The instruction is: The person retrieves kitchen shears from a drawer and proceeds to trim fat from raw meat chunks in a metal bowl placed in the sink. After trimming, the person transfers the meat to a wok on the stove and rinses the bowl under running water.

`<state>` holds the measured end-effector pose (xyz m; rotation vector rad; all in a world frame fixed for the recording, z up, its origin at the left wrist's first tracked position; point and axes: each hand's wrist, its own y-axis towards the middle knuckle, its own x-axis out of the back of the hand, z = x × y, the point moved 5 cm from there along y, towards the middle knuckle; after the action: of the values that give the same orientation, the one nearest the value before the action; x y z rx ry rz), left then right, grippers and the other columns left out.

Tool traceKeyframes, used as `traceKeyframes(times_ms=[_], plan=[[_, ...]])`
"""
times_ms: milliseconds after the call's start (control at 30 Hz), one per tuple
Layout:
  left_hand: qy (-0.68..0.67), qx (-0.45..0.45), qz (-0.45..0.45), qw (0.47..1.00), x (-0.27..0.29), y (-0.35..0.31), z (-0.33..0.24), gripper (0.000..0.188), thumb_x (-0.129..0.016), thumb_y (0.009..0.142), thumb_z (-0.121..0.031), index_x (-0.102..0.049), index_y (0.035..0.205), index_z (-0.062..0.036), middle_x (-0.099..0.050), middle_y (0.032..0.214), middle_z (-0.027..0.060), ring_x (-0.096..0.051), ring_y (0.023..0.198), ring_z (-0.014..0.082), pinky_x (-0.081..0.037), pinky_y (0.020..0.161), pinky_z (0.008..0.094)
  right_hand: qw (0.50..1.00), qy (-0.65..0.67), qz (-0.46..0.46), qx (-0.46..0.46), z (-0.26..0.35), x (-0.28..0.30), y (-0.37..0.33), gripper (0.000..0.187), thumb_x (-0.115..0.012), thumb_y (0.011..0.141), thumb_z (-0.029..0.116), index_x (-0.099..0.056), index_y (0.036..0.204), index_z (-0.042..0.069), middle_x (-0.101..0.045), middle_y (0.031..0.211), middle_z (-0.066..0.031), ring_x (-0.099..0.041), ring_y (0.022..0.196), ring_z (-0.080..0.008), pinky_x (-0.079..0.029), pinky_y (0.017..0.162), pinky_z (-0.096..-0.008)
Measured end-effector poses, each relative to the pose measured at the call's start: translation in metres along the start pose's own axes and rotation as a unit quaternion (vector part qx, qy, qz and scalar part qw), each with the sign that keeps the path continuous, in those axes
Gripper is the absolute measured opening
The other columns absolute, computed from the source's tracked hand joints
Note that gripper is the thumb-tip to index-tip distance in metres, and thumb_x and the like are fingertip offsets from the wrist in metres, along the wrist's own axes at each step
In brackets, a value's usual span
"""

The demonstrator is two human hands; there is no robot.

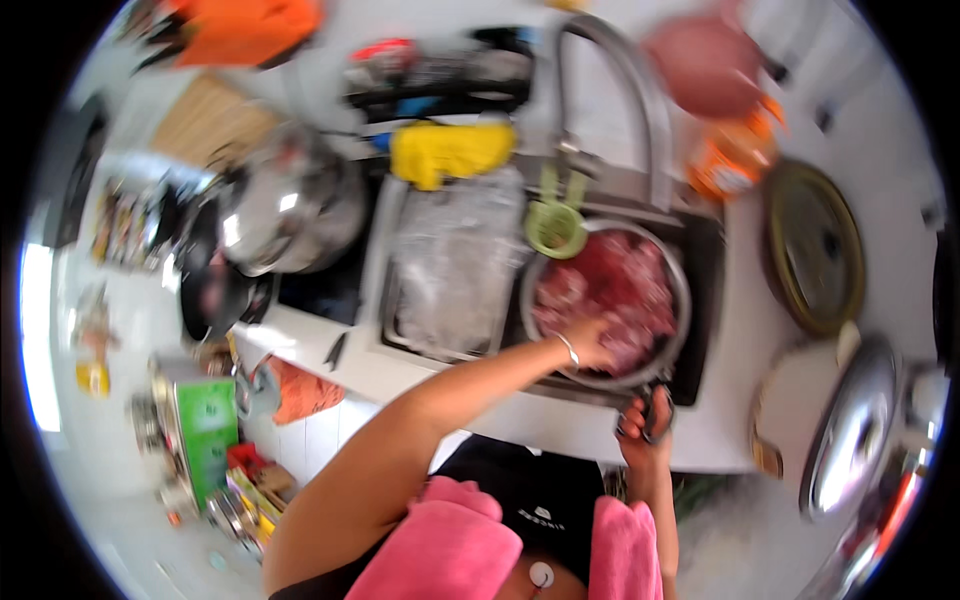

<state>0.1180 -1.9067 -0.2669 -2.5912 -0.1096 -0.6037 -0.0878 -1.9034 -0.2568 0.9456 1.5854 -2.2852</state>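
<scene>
1. Reaching across from about seven o'clock, the left hand [592, 342] rests in the round steel pan of red minced meat [608, 300], which sits in the right basin of the steel sink [705, 250].
2. Its fingers are sunk into the meat at the pan's six o'clock edge; motion blur hides whether they are spread or curled, so I cannot tell their state. A silver bangle [569, 350] circles that wrist.
3. The right hand [645, 425] is closed around the pan's dark handle [652, 400], gripping it just below the pan's rim.
4. The pan's long axis runs from handle to bowl, roughly six o'clock to twelve o'clock, with the handle pointing back at the person's body and the bowl pointing toward the curved steel tap [625, 80].
5. Most of the meat lies toward twelve and one o'clock from the left fingers. The left hand is the nearer to it, already touching it, while the right touches only the handle.
6. At nine o'clock from the pan lies a crumpled clear plastic sheet [450, 260]; a pale green plastic strainer [556, 222] sits at the pan's eleven o'clock rim.
</scene>
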Motion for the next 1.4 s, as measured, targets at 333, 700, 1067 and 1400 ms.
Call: traceKeyframes(times_ms=[333, 700, 1067, 1400], plan=[[-0.623, -0.231, 0.052, 0.746, 0.209, -0.237, 0.003, 0.066, -0.074, 0.068, -0.013, -0.046, 0.126, 0.0018, -0.054, 0.123, 0.0154, -0.055, 0.110, 0.0254, -0.045, 0.093, 0.0389, 0.996, -0.084, 0.021, 0.007, -0.029, -0.041, -0.016, 0.038, -0.062, 0.085, 0.048, -0.057, 0.073, 0.012, -0.052, 0.058, 0.0035, -0.047, 0.048, -0.0084, -0.039, 0.040, -0.0200], [-0.615, -0.209, -0.561, 0.514, 0.475, -0.513, 0.179, 0.051, -0.063, 0.080, -0.016, -0.044, 0.122, 0.0060, -0.051, 0.123, 0.0210, -0.051, 0.116, 0.0310, -0.043, 0.098, 0.0445, 0.996, -0.087, 0.006, -0.002, -0.070, -0.053, 0.020, 0.041, -0.062, 0.082, 0.055, -0.058, 0.074, 0.015, -0.050, 0.055, 0.0066, -0.047, 0.045, -0.0086, -0.036, 0.037, -0.0229], [-0.379, -0.041, -0.212, 0.900, 0.225, -0.212, 0.042, 0.028, -0.054, 0.088, -0.011, -0.056, 0.112, 0.0025, -0.065, 0.096, 0.0139, -0.064, 0.080, 0.0202, -0.052, 0.071, 0.0300, 0.999, -0.028, 0.027, 0.026, -0.025, -0.039, -0.004, 0.028, -0.064, 0.086, 0.038, -0.052, 0.081, 0.013, -0.050, 0.069, 0.0000, -0.046, 0.055, -0.0116, -0.035, 0.044, -0.0250], [0.389, -0.123, -0.064, 0.911, -0.029, 0.109, -0.020, 0.037, -0.066, 0.073, -0.019, -0.061, 0.107, -0.0043, -0.056, 0.115, 0.0164, -0.048, 0.115, 0.0352, -0.042, 0.094, 0.0442, 0.997, -0.010, 0.010, 0.080, 0.031, 0.002, -0.025, 0.034, -0.058, 0.090, 0.038, -0.052, 0.080, 0.006, -0.049, 0.063, -0.0041, -0.046, 0.053, -0.0132, -0.037, 0.046, -0.0251]])
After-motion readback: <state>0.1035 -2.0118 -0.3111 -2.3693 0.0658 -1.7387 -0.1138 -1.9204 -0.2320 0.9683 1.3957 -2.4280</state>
